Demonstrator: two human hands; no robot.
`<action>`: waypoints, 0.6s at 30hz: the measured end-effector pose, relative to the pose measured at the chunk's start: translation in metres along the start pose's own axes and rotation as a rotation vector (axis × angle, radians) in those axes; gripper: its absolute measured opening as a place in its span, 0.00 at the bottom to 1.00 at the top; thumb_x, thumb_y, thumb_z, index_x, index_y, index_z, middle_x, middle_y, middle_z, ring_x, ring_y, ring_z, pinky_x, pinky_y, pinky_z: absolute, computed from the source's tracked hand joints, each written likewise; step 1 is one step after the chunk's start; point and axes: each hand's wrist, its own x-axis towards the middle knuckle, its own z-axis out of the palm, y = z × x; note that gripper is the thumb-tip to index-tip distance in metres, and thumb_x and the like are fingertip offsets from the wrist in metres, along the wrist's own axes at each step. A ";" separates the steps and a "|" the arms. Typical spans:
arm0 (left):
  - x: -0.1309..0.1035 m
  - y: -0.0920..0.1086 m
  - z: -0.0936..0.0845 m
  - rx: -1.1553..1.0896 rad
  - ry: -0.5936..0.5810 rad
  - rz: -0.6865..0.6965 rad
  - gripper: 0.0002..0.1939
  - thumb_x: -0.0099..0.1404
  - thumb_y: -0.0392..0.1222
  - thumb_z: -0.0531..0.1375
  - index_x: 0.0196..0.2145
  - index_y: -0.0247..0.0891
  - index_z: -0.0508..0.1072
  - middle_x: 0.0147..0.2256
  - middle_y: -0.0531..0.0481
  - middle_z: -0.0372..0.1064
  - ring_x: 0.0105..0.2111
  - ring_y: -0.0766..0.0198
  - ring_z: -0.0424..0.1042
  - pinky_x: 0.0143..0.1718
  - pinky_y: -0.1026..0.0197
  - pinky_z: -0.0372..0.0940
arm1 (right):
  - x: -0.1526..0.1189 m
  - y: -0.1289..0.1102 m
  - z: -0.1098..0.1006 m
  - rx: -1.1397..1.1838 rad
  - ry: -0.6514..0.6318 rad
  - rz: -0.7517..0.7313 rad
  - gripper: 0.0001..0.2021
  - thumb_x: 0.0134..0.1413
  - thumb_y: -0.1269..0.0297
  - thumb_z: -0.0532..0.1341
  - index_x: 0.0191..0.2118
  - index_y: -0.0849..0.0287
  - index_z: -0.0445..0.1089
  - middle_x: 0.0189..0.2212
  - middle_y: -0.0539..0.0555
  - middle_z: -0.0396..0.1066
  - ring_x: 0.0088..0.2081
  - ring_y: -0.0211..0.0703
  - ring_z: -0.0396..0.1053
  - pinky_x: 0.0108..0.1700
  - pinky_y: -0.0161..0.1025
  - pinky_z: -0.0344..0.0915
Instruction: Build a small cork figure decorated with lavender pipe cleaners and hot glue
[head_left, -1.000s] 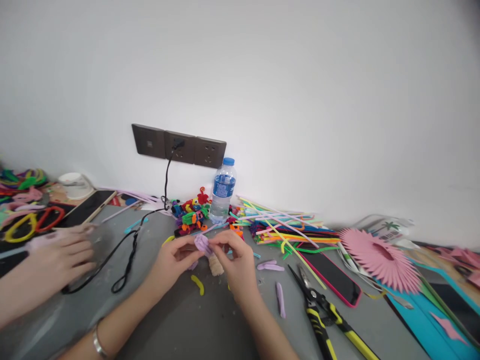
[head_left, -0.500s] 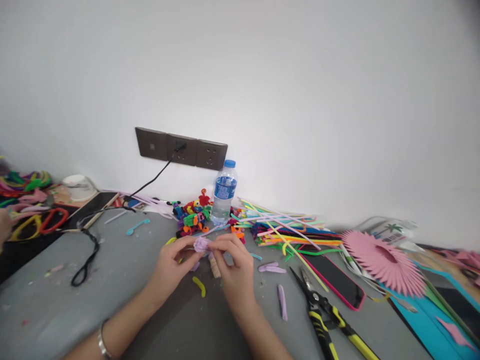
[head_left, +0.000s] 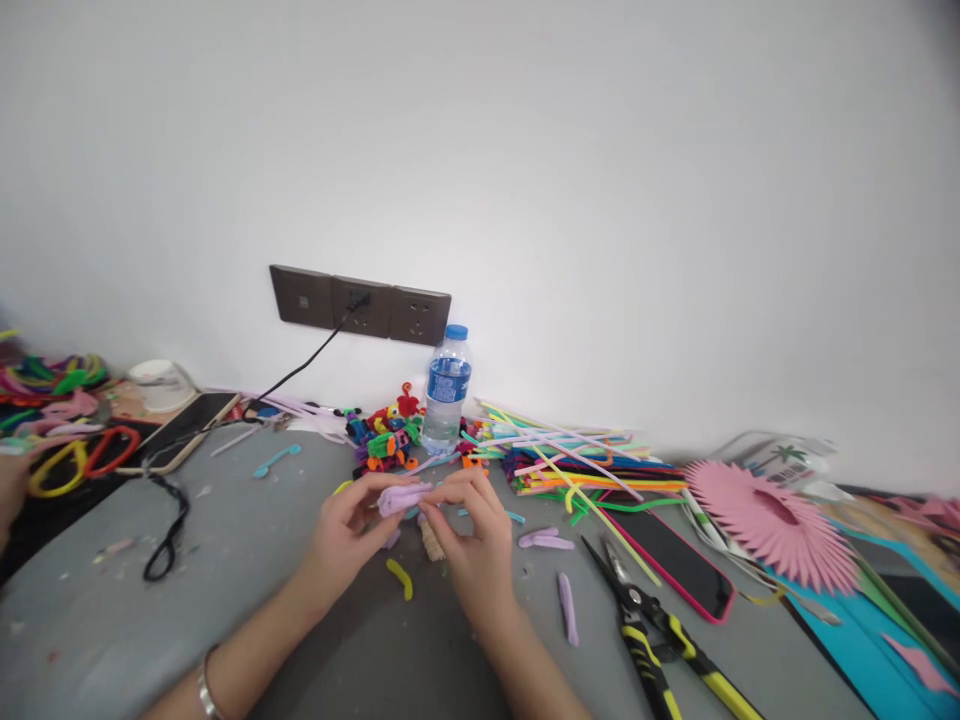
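Between my two hands is a bent bundle of lilac pipe cleaner, held just above the grey table. My left hand pinches its left side between thumb and fingers. The fingertips of my right hand are closed on its right end. Below and partly behind my right fingers lies a small beige piece. A short yellow pipe cleaner piece rests under my hands. Folded lilac pieces and a single lilac piece lie to the right of my right hand.
Yellow-black pliers lie open on the right beside a pink-edged phone. Loose pipe cleaners, a water bottle and colourful figures line the wall. Scissors and another person's hand are at far left.
The lilac bundle has turned and now shows lengthwise between my hands. My right hand has shifted slightly. The view has tilted a little.
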 end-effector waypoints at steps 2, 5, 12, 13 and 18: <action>0.000 0.000 0.000 0.018 0.001 0.001 0.11 0.59 0.39 0.64 0.41 0.37 0.79 0.42 0.43 0.80 0.42 0.57 0.79 0.42 0.61 0.75 | -0.001 0.000 -0.001 -0.010 -0.020 -0.022 0.08 0.55 0.78 0.63 0.33 0.57 0.73 0.30 0.51 0.70 0.33 0.41 0.69 0.35 0.36 0.67; -0.001 0.001 -0.001 0.050 -0.008 -0.001 0.11 0.59 0.37 0.64 0.41 0.38 0.79 0.41 0.44 0.80 0.41 0.58 0.79 0.40 0.63 0.75 | -0.002 -0.001 0.000 -0.024 -0.043 -0.062 0.09 0.56 0.79 0.61 0.35 0.57 0.73 0.32 0.52 0.71 0.34 0.41 0.70 0.36 0.36 0.68; -0.003 0.000 -0.002 0.057 -0.006 0.008 0.12 0.59 0.35 0.63 0.42 0.39 0.80 0.44 0.43 0.80 0.45 0.56 0.78 0.44 0.61 0.74 | -0.006 0.001 0.000 -0.101 -0.069 -0.143 0.11 0.58 0.81 0.60 0.39 0.57 0.72 0.34 0.54 0.71 0.36 0.42 0.71 0.39 0.37 0.69; -0.003 0.000 -0.002 0.052 -0.010 0.002 0.13 0.59 0.35 0.63 0.42 0.39 0.79 0.45 0.44 0.79 0.47 0.56 0.77 0.46 0.61 0.74 | -0.007 0.001 0.000 -0.112 -0.073 -0.149 0.11 0.58 0.80 0.60 0.39 0.57 0.72 0.34 0.55 0.71 0.36 0.42 0.71 0.39 0.37 0.69; -0.004 0.004 -0.001 0.045 -0.004 -0.006 0.13 0.58 0.34 0.64 0.42 0.38 0.79 0.45 0.44 0.80 0.47 0.56 0.78 0.47 0.59 0.74 | -0.007 0.001 -0.001 -0.138 -0.079 -0.183 0.11 0.58 0.80 0.60 0.39 0.56 0.72 0.34 0.55 0.72 0.37 0.42 0.71 0.38 0.38 0.69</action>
